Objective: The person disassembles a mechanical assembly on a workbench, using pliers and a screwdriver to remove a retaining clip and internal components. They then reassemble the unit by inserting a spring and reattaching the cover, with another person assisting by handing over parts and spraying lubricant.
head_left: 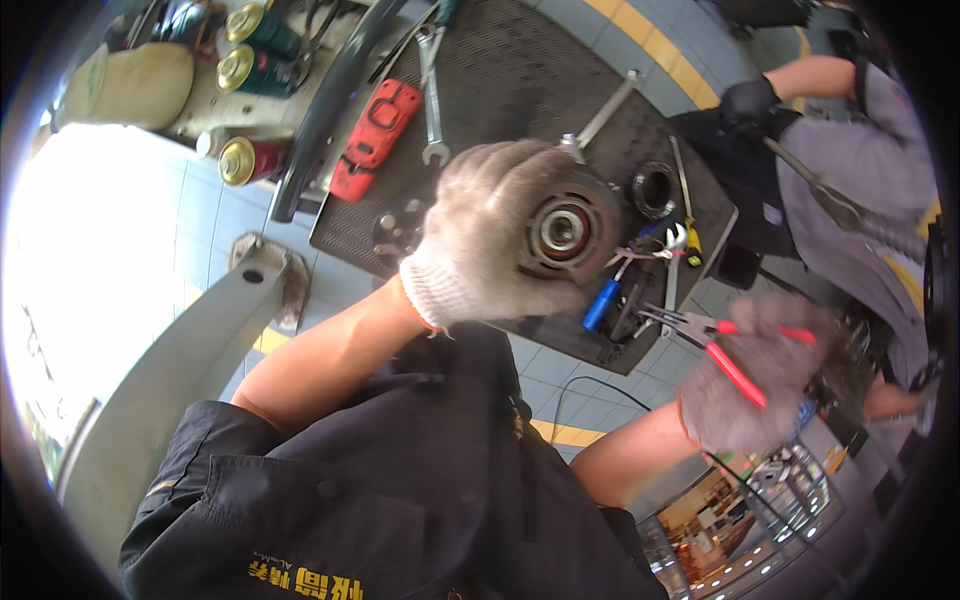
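My left hand [478, 235], in a pale knitted work glove, grips a round metal part [545, 258] with a bearing-like ring at its centre. Its open face points up, above the dark ribbed mat. Off to the right, my gloved right hand [750, 400] is closed on pliers with red handles [737, 375], and their thin jaws point left toward the round part without touching it. This hand is slightly blurred. Below and right of the round part lie a blue-handled screwdriver [601, 305] and other small tools; a dark ring [654, 190] rests farther back.
The work surface [500, 75] carries a red tool or case [375, 140], a combination wrench [433, 110], another wrench [610, 110] and a yellow-handled screwdriver [692, 240]. Spray cans [250, 70] stand at far left. A co-worker [850, 160] wearing dark gloves is close on the right.
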Motion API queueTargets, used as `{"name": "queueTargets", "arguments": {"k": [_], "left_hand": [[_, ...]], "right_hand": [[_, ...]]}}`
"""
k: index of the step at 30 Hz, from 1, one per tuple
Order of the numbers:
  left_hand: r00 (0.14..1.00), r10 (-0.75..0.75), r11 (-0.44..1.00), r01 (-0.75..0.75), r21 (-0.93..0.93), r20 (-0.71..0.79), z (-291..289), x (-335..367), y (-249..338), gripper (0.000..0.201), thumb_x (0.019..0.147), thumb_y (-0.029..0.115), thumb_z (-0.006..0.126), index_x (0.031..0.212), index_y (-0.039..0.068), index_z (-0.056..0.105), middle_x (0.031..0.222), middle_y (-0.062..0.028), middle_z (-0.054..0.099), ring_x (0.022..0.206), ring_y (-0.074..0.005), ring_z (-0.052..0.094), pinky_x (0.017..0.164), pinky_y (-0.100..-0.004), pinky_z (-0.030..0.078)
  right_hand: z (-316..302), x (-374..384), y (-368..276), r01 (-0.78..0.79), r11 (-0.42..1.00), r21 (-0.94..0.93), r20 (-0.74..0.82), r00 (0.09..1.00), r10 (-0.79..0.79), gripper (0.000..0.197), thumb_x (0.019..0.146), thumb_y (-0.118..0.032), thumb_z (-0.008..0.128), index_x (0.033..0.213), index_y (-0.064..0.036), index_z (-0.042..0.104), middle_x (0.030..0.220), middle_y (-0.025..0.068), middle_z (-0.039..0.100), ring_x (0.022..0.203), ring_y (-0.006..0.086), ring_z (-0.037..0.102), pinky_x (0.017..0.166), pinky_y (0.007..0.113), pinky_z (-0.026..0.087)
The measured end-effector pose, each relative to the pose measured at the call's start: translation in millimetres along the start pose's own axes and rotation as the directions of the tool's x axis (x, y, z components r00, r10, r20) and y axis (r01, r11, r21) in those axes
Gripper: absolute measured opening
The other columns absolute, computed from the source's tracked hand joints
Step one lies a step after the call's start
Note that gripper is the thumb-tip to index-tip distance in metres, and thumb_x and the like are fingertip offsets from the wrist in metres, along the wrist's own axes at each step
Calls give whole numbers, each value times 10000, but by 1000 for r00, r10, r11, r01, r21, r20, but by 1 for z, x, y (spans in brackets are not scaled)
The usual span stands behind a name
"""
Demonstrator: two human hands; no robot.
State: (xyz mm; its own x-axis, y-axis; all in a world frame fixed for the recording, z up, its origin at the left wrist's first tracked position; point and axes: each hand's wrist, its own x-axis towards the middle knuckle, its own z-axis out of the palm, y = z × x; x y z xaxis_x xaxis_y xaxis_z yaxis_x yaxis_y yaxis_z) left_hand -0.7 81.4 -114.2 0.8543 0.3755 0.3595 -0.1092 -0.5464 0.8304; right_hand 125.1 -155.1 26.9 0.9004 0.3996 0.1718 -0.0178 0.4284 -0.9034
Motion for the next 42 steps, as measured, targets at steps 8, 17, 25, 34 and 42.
{"name": "queueTargets", "arguments": {"k": [8, 17, 25, 34, 42], "left_hand": [[990, -48, 992, 31, 123, 133, -18, 11, 15, 594, 831, 143, 905, 1400, 35, 773, 1480, -274, 719, 1341, -470, 732, 1134, -523, 609], [972, -74, 969, 18, 247, 222, -23, 23, 40, 280, 914, 136, 871, 1186, 72, 890, 1530, -279, 696, 1330, -458, 761, 1107, -490, 633], [973, -54, 982, 11, 189, 224, -21, 18, 34, 334, 911, 74, 848, 1244, 62, 872, 1525, -268, 706, 1327, -443, 753, 1095, -495, 635], [987, 40, 989, -62, 136, 153, -23, 20, 30, 273, 887, 162, 891, 1155, 112, 884, 1456, -203, 748, 1287, -444, 758, 1075, -535, 630], [983, 46, 993, -65, 99, 180, -17, 15, 11, 262, 926, 169, 864, 1175, 86, 871, 1471, -244, 738, 1340, -477, 721, 1128, -547, 602]], "right_hand": [[-107, -73, 64, -460, 821, -340, -701, 705, 105, 452, 1007, -183, 835, 1396, -45, 652, 1062, 47, 646, 778, 141, 632, 657, 320, 549], [-152, -41, 56, -542, 839, -53, -834, 486, 262, 430, 1019, -364, 841, 1266, -62, 661, 960, 38, 624, 737, 149, 612, 620, 359, 548], [-200, -33, 34, -366, 898, -243, -881, 471, -46, 454, 1004, -315, 890, 1268, -57, 626, 990, 72, 644, 774, 173, 635, 616, 387, 536], [-213, -71, 77, -219, 962, -162, -960, 262, -102, 429, 1041, -309, 844, 1202, 31, 640, 974, 132, 690, 744, 248, 677, 646, 481, 630], [-221, -137, 102, -90, 975, 205, -971, 104, 214, 409, 1103, -424, 739, 1005, -27, 719, 863, 152, 739, 654, 319, 723, 660, 495, 647]]}}
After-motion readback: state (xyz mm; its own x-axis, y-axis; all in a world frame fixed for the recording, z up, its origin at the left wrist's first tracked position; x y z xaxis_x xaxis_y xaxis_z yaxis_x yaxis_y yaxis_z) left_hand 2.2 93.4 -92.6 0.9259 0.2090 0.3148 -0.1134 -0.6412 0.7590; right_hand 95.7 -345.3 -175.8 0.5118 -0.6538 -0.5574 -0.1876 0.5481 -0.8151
